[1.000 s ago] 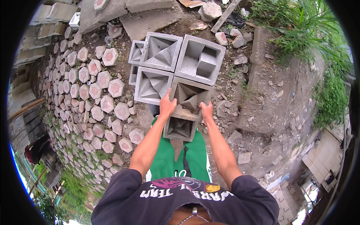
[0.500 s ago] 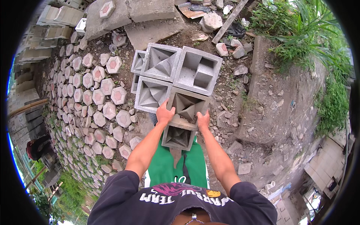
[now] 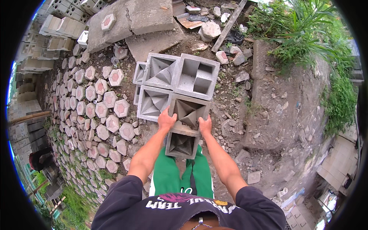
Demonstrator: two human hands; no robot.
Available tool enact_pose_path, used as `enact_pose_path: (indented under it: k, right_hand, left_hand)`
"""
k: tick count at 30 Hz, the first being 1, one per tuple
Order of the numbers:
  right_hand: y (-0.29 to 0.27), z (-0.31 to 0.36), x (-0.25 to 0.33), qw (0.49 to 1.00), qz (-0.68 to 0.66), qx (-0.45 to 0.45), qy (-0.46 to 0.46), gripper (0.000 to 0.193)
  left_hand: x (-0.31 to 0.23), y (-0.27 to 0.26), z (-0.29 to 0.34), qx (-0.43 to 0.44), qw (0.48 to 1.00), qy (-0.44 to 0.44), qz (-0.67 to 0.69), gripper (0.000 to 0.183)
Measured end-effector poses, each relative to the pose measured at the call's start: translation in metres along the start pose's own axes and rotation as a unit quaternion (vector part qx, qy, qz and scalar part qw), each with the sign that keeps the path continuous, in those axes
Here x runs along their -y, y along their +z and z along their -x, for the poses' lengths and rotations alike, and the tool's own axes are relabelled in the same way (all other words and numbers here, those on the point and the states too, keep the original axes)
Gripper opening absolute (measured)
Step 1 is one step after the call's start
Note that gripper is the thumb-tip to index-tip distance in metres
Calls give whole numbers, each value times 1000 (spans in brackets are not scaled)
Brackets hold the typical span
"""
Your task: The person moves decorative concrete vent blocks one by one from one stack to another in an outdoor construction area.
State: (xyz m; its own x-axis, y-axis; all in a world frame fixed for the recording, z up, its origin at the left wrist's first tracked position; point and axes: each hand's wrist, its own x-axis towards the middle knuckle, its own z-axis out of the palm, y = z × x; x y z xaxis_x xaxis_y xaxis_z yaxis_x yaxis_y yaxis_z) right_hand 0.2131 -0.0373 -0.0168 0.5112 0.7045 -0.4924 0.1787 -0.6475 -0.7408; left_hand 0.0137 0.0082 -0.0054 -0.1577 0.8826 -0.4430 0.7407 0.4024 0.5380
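I have the brown block (image 3: pixel 190 110) gripped between both hands, its hollow, faceted opening facing up. My left fingers (image 3: pixel 173 117) are clamped on its left wall, and my right fingers (image 3: pixel 201 121) are clamped on its right wall. I can't tell whether its underside rests on anything.

On my side of the brown block, just beside it, is a darker block (image 3: pixel 183 145), in front of my green trousers (image 3: pixel 164 168). Just left of the brown block is a grey block (image 3: pixel 140 101); beyond it stand two more, the faceted one (image 3: pixel 162 56) farther left and the stepped one (image 3: pixel 200 58) straight out. Two smaller blocks (image 3: pixel 140 73) show past those, farther left.

Well left of the brown block, hexagonal pavers (image 3: pixel 101 109) cover the ground. Far beyond it lie broken slabs (image 3: pixel 151 19) and a plank (image 3: pixel 230 25); off to its far right grow plants (image 3: pixel 299 32).
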Motion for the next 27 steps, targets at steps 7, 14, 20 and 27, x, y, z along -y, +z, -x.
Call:
enact_pose_path:
  k: [7, 14, 20, 27]
  right_hand:
    - [0, 31, 6, 994, 92, -44, 24, 63]
    - [-15, 113, -32, 997, 37, -69, -21, 72]
    - [-12, 192, -73, 998, -39, -43, -3, 68]
    - [-21, 240, -137, 985, -164, -54, 5, 54]
  left_hand:
    - [3, -3, 14, -9, 998, 53, -37, 65]
    - [24, -11, 99, -37, 987, 138, 77, 57]
    - [94, -23, 183, 37, 982, 122, 142, 39]
    - [78, -47, 256, 181, 965, 172, 81, 32]
